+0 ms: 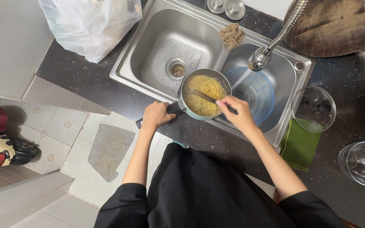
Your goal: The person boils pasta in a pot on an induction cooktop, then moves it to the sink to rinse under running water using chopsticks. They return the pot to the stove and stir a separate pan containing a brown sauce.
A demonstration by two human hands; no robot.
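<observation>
Seen from above: the left hand (pixel 157 115) grips the black handle of a small steel saucepan of cooked yellow noodles (pixel 204 94), held over a double steel sink (pixel 148 50). The right hand (pixel 236 110) pinches dark chopsticks (pixel 205 97) in the noodles. A blue plastic strainer (pixel 258 95) beside the pan is empty; nothing drained yet.

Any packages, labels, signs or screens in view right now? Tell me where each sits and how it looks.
Translucent white plastic bag: on the dark countertop left of the steel sink, crumpled and bulging, contents hidden.
No labels, signs or screens show.
</observation>
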